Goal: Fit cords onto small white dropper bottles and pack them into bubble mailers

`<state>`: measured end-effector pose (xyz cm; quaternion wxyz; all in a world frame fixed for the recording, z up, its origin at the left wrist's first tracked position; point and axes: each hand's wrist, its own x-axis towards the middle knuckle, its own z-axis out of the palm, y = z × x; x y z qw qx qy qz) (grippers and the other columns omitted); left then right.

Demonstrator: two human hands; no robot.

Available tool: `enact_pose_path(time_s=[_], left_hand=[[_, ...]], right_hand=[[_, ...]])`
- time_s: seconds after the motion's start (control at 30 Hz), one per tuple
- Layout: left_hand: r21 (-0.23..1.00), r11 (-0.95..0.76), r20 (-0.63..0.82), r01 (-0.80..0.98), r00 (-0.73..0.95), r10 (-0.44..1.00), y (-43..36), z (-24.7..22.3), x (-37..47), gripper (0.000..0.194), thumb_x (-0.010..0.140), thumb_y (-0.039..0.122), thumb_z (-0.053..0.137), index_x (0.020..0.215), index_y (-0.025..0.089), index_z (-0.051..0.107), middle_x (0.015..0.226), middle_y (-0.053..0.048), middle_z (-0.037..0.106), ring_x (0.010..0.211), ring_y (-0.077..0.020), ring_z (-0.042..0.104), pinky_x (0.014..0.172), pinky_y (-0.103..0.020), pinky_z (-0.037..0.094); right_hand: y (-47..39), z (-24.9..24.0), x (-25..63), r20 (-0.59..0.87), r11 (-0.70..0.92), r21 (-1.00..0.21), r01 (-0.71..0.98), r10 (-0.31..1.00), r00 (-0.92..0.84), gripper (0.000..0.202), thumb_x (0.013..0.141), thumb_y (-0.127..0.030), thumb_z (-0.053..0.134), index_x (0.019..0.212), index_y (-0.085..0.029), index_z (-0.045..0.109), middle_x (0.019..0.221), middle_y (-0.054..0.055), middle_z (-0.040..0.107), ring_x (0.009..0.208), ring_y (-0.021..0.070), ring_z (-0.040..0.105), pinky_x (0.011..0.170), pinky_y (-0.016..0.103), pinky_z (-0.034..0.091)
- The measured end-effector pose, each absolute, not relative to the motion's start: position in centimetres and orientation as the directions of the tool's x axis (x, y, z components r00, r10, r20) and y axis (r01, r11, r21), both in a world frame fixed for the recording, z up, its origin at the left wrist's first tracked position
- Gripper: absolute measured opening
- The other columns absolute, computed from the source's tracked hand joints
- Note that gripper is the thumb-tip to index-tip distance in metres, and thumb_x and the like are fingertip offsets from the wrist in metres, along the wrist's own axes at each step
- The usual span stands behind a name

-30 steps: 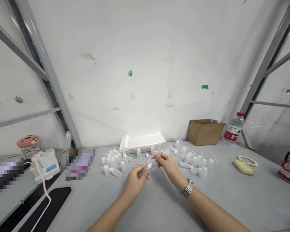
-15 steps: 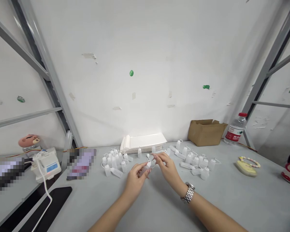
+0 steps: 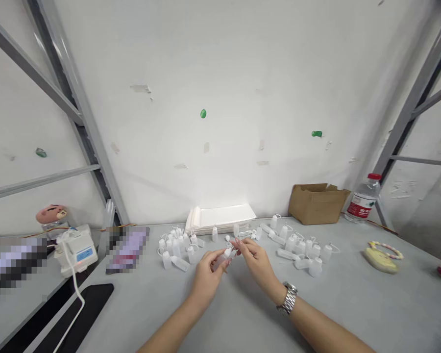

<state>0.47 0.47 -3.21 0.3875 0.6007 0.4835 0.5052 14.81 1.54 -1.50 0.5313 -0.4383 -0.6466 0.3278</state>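
My left hand (image 3: 208,274) is closed around a small translucent squeeze bottle (image 3: 219,260), which it holds tilted above the table. At the top of that bottle, the fingers of my right hand (image 3: 255,260) are pinched on its small tethered cap; the fingertips partly hide it. Similar small bottles (image 3: 174,245) stand and lie in a cluster to the left of my hands. Another group of such bottles (image 3: 301,247) is spread out on the right. A lone upright bottle (image 3: 215,234) stands behind my hands.
On the grey table (image 3: 242,318), a stack of white sheets (image 3: 224,215) lies against the wall. A cardboard box (image 3: 318,205) and a water bottle (image 3: 363,198) stand back right. A yellow pouch (image 3: 381,260) lies at right. A phone (image 3: 128,250) and white power strip (image 3: 77,252) are left.
The whole view has shifted slightly, with things sitting a little further right. My right fingers have drawn in closer to the bottle's top; my left hand still holds the bottle.
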Motion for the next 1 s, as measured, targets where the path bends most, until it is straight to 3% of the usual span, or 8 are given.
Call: enact_pose_path(time_s=[0.17, 0.27, 0.37, 0.43, 0.57, 0.7, 0.87, 1.0], left_hand=[[0.961, -0.194, 0.197, 0.198, 0.008, 0.98, 0.5, -3.2, 0.4, 0.034, 0.068, 0.033, 0.059, 0.095, 0.014, 0.063, 0.086, -0.007, 0.062, 0.066, -0.0165, 0.058, 0.068, -0.032, 0.045], [0.971, -0.165, 0.162, 0.174, 0.027, 0.986, 0.5, -2.9, 0.4, 0.036, 0.068, 0.033, 0.059, 0.099, 0.015, 0.061, 0.083, -0.006, 0.063, 0.069, -0.0181, 0.06, 0.069, -0.032, 0.045], [0.979, -0.147, 0.14, 0.144, 0.059, 0.988, 0.3, -2.7, 0.4, 0.043, 0.069, 0.034, 0.06, 0.108, 0.015, 0.054, 0.074, -0.002, 0.061, 0.071, -0.0185, 0.06, 0.068, -0.031, 0.045], [0.98, -0.153, 0.146, 0.13, 0.06, 0.987, 0.4, -2.8, 0.4, 0.051, 0.069, 0.033, 0.06, 0.115, 0.016, 0.047, 0.073, -0.001, 0.06, 0.072, -0.0185, 0.061, 0.068, -0.03, 0.044], [0.975, -0.166, 0.162, 0.15, 0.039, 0.986, 0.6, -3.4, 0.4, 0.06, 0.069, 0.031, 0.061, 0.123, 0.018, 0.037, 0.078, -0.001, 0.061, 0.077, -0.018, 0.06, 0.07, -0.031, 0.044], [0.965, -0.153, 0.158, 0.213, -0.006, 0.988, 0.7, -3.9, 0.4, 0.06, 0.066, 0.033, 0.064, 0.12, 0.019, 0.042, 0.091, -0.005, 0.059, 0.081, -0.0182, 0.059, 0.069, -0.03, 0.046], [0.929, -0.184, 0.19, 0.32, 0.014, 0.982, 0.5, -3.6, 0.4, 0.03, 0.071, 0.035, 0.056, 0.097, 0.019, 0.059, 0.1, -0.008, 0.057, 0.086, -0.019, 0.058, 0.07, -0.03, 0.046], [0.915, -0.184, 0.206, 0.358, -0.024, 0.978, 0.5, -3.5, 0.2, 0.024, 0.073, 0.029, 0.048, 0.093, 0.019, 0.059, 0.098, -0.007, 0.057, 0.085, -0.0186, 0.059, 0.068, -0.03, 0.046]], right_hand=[[1.7, -1.3, 14.8, 0.386, 0.39, -0.901, 0.191, 0.921, -0.057, 0.039, 0.08, -0.045, 0.049, 0.057, -0.017, 0.063, 0.068, 0.003, 0.059, 0.071, 0.0167, 0.054, 0.07, 0.028, 0.041], [2.0, -1.0, 15.0, 0.308, 0.313, -0.944, 0.107, 0.949, -0.061, 0.034, 0.076, -0.046, 0.054, 0.066, -0.017, 0.068, 0.067, 0.003, 0.061, 0.071, 0.0173, 0.055, 0.07, 0.029, 0.042], [2.1, -0.8, 15.1, 0.204, 0.203, -0.979, -0.019, 0.976, -0.074, 0.031, 0.071, -0.045, 0.06, 0.081, -0.018, 0.069, 0.078, 0.005, 0.065, 0.076, 0.0184, 0.056, 0.072, 0.031, 0.044], [2.1, -1.0, 14.9, 0.169, 0.167, -0.985, -0.032, 0.977, -0.129, 0.03, 0.066, -0.043, 0.064, 0.081, -0.018, 0.069, 0.083, 0.005, 0.065, 0.077, 0.0189, 0.057, 0.072, 0.031, 0.045], [2.1, -1.7, 14.3, 0.18, 0.191, -0.981, 0.047, 0.968, -0.174, 0.027, 0.062, -0.043, 0.067, 0.072, -0.018, 0.067, 0.074, 0.003, 0.062, 0.069, 0.0174, 0.056, 0.065, 0.03, 0.044], [3.0, -2.0, 14.9, 0.248, 0.254, -0.964, 0.073, 0.965, -0.081, 0.03, 0.066, -0.046, 0.063, 0.07, -0.016, 0.062, 0.067, 0.001, 0.059, 0.067, 0.0166, 0.054, 0.063, 0.028, 0.042], [5.4, -2.1, 17.7, 0.365, 0.333, -0.9, 0.28, 0.928, 0.072, 0.028, 0.075, -0.044, 0.053, 0.071, -0.017, 0.057, 0.067, 0.001, 0.058, 0.066, 0.0168, 0.053, 0.063, 0.029, 0.04], [6.4, -2.8, 18.4, 0.394, 0.367, -0.845, 0.389, 0.919, -0.01, 0.019, 0.079, -0.034, 0.049, 0.082, -0.017, 0.059, 0.082, 0.005, 0.064, 0.078, 0.0187, 0.057, 0.072, 0.031, 0.042]])
